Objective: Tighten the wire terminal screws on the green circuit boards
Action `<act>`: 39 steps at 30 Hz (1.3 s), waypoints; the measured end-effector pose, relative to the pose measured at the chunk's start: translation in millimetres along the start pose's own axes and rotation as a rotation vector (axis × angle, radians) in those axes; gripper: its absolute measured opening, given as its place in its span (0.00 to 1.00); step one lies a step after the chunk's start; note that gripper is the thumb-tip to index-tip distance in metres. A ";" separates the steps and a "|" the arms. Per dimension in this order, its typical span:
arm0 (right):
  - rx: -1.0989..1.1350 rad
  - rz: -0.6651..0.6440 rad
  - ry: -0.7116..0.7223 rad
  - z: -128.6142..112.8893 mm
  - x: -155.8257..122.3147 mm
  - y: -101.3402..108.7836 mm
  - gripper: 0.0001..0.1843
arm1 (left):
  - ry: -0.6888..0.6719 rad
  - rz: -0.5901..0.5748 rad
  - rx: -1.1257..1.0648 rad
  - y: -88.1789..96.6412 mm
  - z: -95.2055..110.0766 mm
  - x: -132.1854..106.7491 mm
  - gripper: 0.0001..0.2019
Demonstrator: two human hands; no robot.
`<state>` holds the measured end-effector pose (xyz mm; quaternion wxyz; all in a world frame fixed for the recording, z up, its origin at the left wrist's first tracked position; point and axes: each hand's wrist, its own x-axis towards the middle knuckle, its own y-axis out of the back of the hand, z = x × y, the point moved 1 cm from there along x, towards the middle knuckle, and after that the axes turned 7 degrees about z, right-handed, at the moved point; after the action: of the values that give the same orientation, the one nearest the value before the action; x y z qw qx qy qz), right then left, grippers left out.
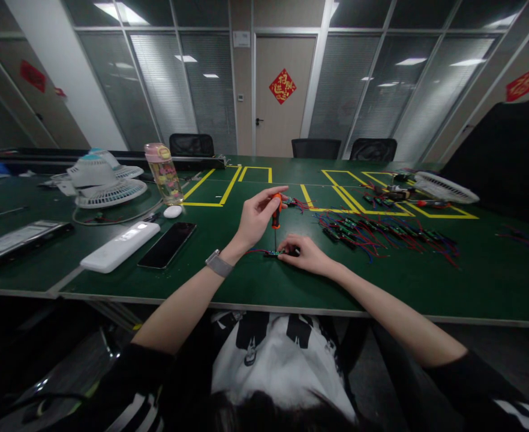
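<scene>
My left hand (256, 217) is closed round the orange handle of a small screwdriver (276, 221), held upright with its tip down on a small green circuit board (272, 254) lying on the green table (426, 282). My right hand (304, 253) presses the board down from the right, fingers curled on it. Red and blue wires trail from the board to the left. A grey watch sits on my left wrist.
A heap of small boards with red and blue wires (381, 231) lies to the right. A phone (167, 244), a white power bank (119, 246), a pink-lidded bottle (164, 173) and white fans (107, 180) stand left. Yellow tape marks squares farther back.
</scene>
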<state>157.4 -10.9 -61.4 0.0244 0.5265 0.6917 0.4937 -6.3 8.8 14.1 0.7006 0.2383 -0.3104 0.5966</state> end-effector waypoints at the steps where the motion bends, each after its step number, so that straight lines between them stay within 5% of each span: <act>1: 0.003 0.001 0.001 0.0 0.0 0.0 0.04 | -0.008 0.021 0.023 -0.2 0.7 -0.5 0.12; 7: 0.012 0.007 -0.011 0.9 -0.5 -0.5 0.04 | -0.023 0.038 0.086 2.2 0.9 -0.2 0.11; 14: 0.009 0.004 -0.017 -1.9 -0.1 0.6 0.04 | 0.030 -0.112 -0.074 2.6 -7.3 2.0 0.18; 26: 0.003 0.000 -0.013 -0.7 0.0 0.2 0.05 | -0.004 0.024 0.096 -0.2 2.1 -2.4 0.16; 39: 0.003 0.005 0.003 -0.8 0.0 0.9 0.04 | 0.072 -0.066 -0.143 1.1 -6.3 0.6 0.17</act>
<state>157.6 -11.5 -60.3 0.0214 0.5276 0.6911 0.4935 -6.3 13.7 10.1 0.7460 0.1761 -0.3185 0.5577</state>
